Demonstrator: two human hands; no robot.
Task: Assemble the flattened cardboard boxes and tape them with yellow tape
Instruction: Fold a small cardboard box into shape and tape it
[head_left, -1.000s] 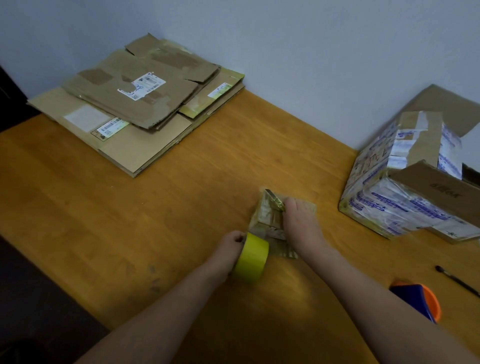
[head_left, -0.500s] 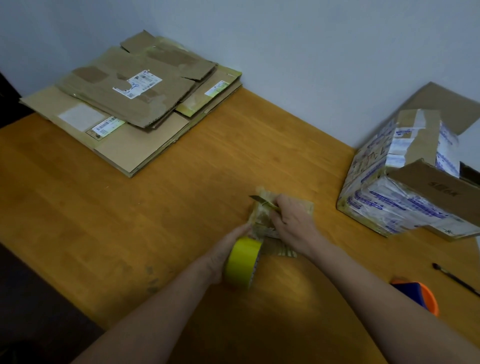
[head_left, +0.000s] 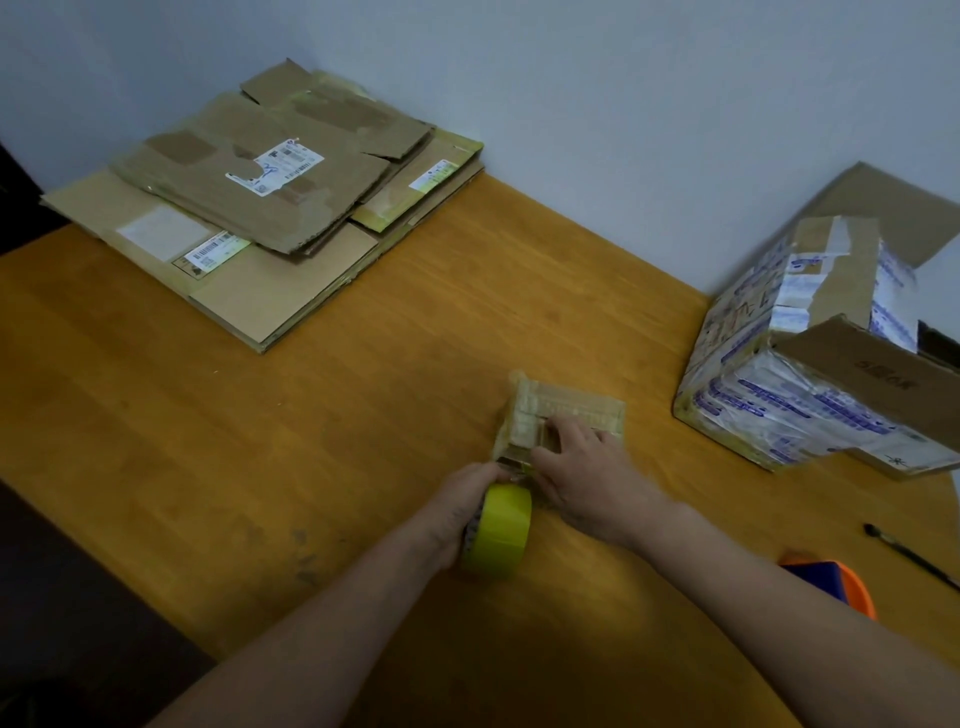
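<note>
Fingers (head_left: 485, 475) of the left hand (head_left: 460, 514) are curled round the yellow tape roll (head_left: 500, 530), gripping it right at the near-left corner of the small box (head_left: 566, 408). Roll stands on edge, yellow band facing up at the camera, its hole pointing roughly sideways, and a short bit of tape runs from it onto the box's near end. Small box sits flat on the table (head_left: 363, 389); looks slightly longer left-to-right, but honestly hard to tell. Right hand (head_left: 584, 478) lies on top of that box, its fingers (head_left: 563, 431) close together and pressing down, not wrapped round anything.

Rest of it, left to right: stack of flattened cardboard boxes (head_left: 249, 218) well up-left of the small box, long side running along the wall (head_left: 571, 104); big taped box (head_left: 810, 384) off to the small box's right; orange and blue tape dispenser (head_left: 836, 582) near-right of it; black pen (head_left: 909, 556) a bit further right.
</note>
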